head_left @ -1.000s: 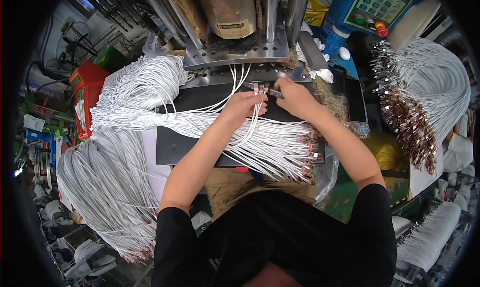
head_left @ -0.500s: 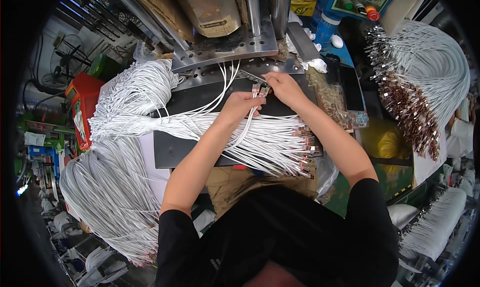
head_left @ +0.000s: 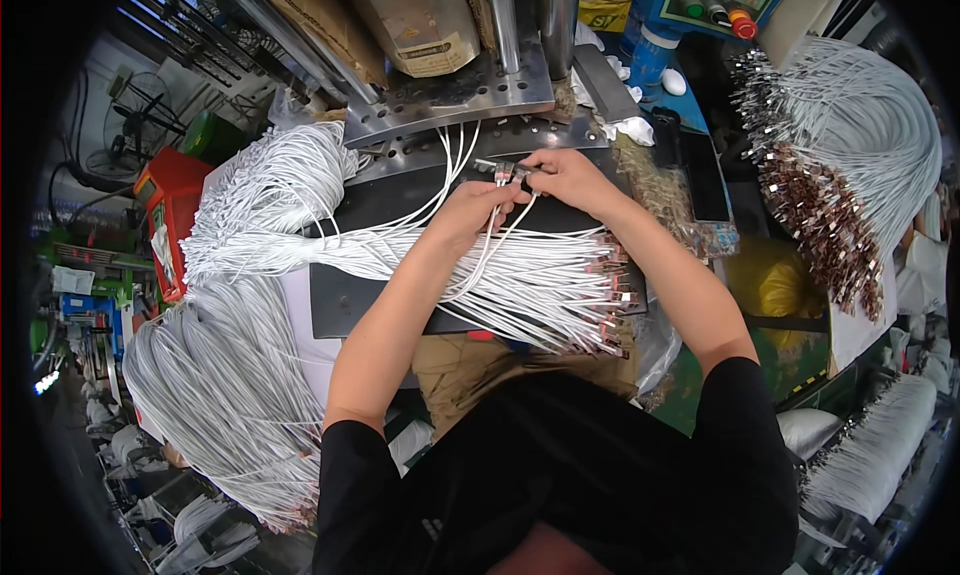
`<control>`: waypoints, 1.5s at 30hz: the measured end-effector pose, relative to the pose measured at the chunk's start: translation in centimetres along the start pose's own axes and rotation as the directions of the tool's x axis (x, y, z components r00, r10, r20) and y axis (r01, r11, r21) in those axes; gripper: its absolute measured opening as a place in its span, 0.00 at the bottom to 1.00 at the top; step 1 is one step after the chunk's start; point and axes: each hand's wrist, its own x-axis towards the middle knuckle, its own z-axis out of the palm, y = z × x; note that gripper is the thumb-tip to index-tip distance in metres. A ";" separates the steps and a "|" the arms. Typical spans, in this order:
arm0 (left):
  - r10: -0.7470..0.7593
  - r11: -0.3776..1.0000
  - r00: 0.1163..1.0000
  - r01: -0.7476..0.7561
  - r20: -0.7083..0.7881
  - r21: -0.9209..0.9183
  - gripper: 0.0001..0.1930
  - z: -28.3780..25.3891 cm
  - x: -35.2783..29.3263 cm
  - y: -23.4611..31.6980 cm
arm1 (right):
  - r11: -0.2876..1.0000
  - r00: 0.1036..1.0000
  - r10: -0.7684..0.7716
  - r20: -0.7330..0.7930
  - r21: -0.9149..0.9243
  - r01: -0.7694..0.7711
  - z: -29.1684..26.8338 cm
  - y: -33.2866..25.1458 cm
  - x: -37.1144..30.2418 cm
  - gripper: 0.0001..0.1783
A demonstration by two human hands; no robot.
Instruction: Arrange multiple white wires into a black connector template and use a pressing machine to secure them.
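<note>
A few white cables [head_left: 478, 273], with metal connectors [head_left: 503, 174] at their ends, were held up over the far half of the black board [head_left: 340, 313]. The left hand [head_left: 478, 207] was clenched round these cables just below the connectors. The right hand [head_left: 567, 178] pinched the right end of a thin metal bar [head_left: 487, 165] against the connectors; whether it gripped a cable too, I could not tell.

Across the board lay a thick white bundle [head_left: 540, 285], its coppery ends toward the board's right edge. Left of the board sat a looped coil [head_left: 275, 180], and nearer the person, a grey-white heap [head_left: 215, 390]. The steel press [head_left: 450, 113] stood at the board's far side.

Farther left of the board was a red bin [head_left: 165, 180] with something whitish in it, too small to make out. Behind that stood a green bin [head_left: 208, 135], its inside hidden. Right of the board was a yellow bag [head_left: 778, 283], contents unseen, and beyond it a pile [head_left: 865, 165] of pale cords with silvery and coppery ends.
</note>
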 end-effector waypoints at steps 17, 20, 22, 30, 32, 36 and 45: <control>0.082 0.995 0.992 -0.087 -0.096 -0.047 0.11 -0.2 0.2 -1.0 | 0.997 0.999 -0.038 -0.004 0.061 0.038 -0.6 -1.2 -1.2 0.21; 0.048 0.998 0.995 -0.051 -0.089 -0.032 0.11 -0.7 0.2 -0.8 | 0.999 0.997 0.052 -0.054 0.019 -0.051 -1.5 -1.4 -1.7 0.22; 0.030 0.999 0.996 -0.033 -0.083 -0.025 0.11 -0.9 0.2 -0.5 | 0.998 0.999 0.040 -0.018 0.040 -0.040 -1.5 -1.2 -1.7 0.22; -0.083 0.996 0.996 0.084 -0.034 0.011 0.10 -0.4 0.1 0.5 | 0.997 0.998 0.063 0.005 0.042 -0.063 -1.5 -1.4 -2.1 0.20; -0.052 0.998 0.998 0.053 -0.025 0.038 0.11 0.0 0.0 0.5 | 0.997 0.998 0.057 0.012 0.059 -0.058 -1.5 -1.3 -2.1 0.20; 0.001 0.998 1.000 0.000 -0.013 0.063 0.13 0.1 -0.1 -0.3 | 0.998 0.998 0.040 0.042 0.042 -0.042 -1.5 -1.5 -2.1 0.19; 0.010 0.994 0.996 -0.001 -0.085 0.105 0.17 0.9 -0.8 0.7 | 0.999 0.998 0.052 0.044 0.013 -0.053 -1.7 -1.2 -1.8 0.20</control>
